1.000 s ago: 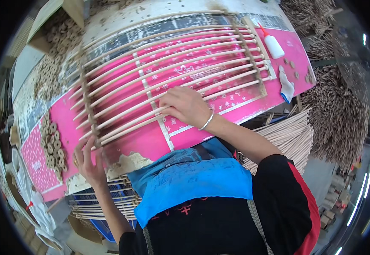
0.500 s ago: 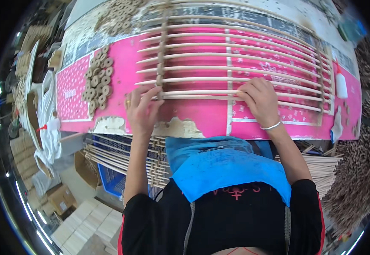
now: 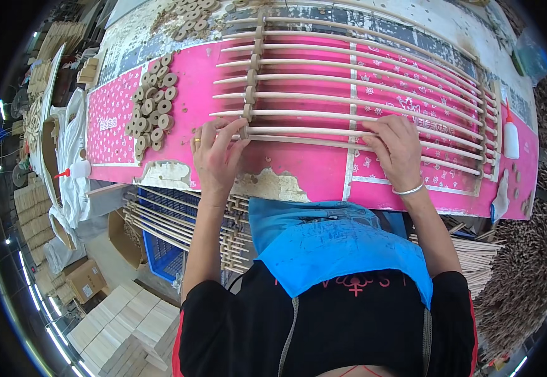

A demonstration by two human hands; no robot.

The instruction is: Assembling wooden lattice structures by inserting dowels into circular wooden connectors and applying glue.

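Rod ends at far right bend w/ lens, hard to read. Left hand (image 3: pixel 215 157) pinches nearest wooden rod (image 3: pixel 311 133) at centre; right hand (image 3: pixel 398 149) flat on it. Wooden rings (image 3: pixel 151 113) upper left, glue bottle (image 3: pixel 510 138) right, pink table (image 3: pixel 324 176).

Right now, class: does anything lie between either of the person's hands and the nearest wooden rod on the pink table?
Nothing visible does. The left hand has its fingertips on the nearest wooden rod by the column of wooden spacers, and the right hand rests directly on the same rod. The pile of wooden rings lies off to the left.
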